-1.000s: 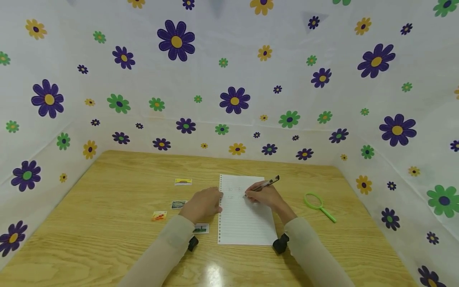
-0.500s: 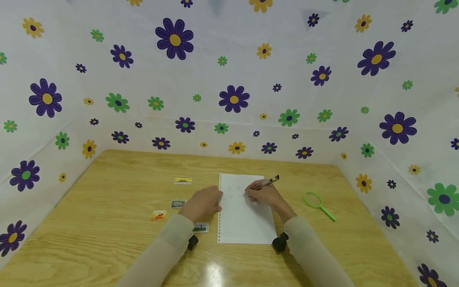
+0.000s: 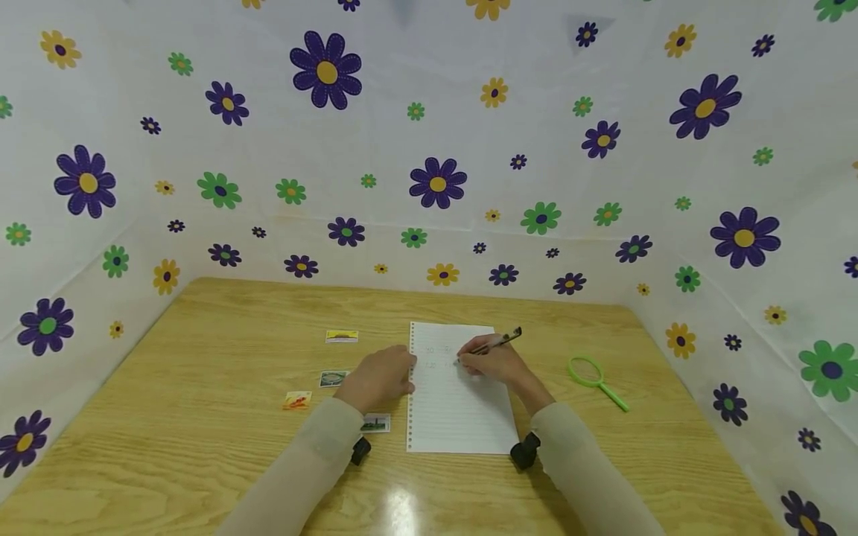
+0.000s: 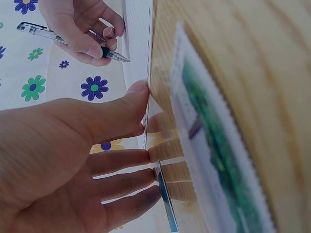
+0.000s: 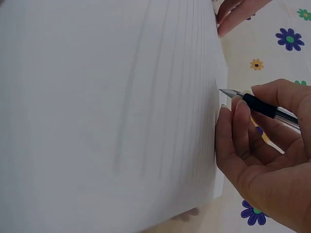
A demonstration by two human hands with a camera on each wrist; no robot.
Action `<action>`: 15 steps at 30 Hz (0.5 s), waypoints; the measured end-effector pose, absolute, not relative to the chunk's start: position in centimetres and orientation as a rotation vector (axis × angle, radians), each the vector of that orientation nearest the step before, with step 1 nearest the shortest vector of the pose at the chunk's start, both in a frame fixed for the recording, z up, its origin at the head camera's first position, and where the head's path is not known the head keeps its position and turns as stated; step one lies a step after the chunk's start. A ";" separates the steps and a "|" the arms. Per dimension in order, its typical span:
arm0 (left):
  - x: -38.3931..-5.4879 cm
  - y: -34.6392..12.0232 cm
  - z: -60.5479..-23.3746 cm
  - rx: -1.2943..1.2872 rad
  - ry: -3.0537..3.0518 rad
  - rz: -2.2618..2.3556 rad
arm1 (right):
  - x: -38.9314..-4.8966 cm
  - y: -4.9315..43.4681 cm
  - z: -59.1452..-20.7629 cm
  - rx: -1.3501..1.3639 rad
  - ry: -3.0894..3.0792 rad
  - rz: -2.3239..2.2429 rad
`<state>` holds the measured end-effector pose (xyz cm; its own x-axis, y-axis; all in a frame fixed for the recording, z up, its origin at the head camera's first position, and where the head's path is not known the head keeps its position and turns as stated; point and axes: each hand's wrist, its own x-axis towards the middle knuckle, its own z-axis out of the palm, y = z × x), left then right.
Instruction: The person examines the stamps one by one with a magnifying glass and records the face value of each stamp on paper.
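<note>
My right hand (image 3: 492,359) pinches a pen (image 3: 503,338) with a clear barrel and dark grip. In the right wrist view the metal tip of the pen (image 5: 231,92) points at the lined sheet of paper (image 3: 462,409). Faint handwriting shows on the sheet's upper part. My left hand (image 3: 378,376) rests on the table at the sheet's punched left edge. In the left wrist view the thumb and fairly straight fingers of the left hand (image 4: 77,155) touch down there, gripping nothing. A stamp with a green scene (image 3: 377,423) lies near the left wrist, partly covered.
Left of my left hand lie a yellow stamp (image 3: 342,336), a grey-green stamp (image 3: 332,379) and an orange stamp (image 3: 297,400). On the right lies a green magnifying glass (image 3: 599,382). A flowered cloth (image 3: 439,223) encloses the wooden table (image 3: 221,357) at the back and sides.
The head view has shifted slightly, so the table sits a little higher in it. Both hands keep nearly the same place, with the pen still at the sheet.
</note>
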<state>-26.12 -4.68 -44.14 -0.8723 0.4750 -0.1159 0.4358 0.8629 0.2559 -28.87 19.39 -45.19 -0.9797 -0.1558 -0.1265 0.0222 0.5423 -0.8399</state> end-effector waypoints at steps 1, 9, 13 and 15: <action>-26.1 -4.7 -44.1 0.707 2.861 0.337 | -28.9 19.4 -45.2 -0.136 2.580 -1.426; -26.1 -4.7 -44.2 0.715 2.871 0.338 | -28.9 20.4 -44.8 -0.296 2.558 -1.433; -26.1 -4.7 -44.2 0.709 2.872 0.351 | -28.9 21.0 -44.3 -0.388 2.636 -1.335; -26.1 -4.7 -44.1 0.707 2.870 0.354 | -28.9 21.3 -44.1 -0.434 2.651 -1.312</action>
<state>-26.08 -4.70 -44.09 -0.8743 0.4745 -0.1019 0.4356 0.8598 0.2665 -28.88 21.29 -44.11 -0.9465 -0.3225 -0.0073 -0.1898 0.5751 -0.7958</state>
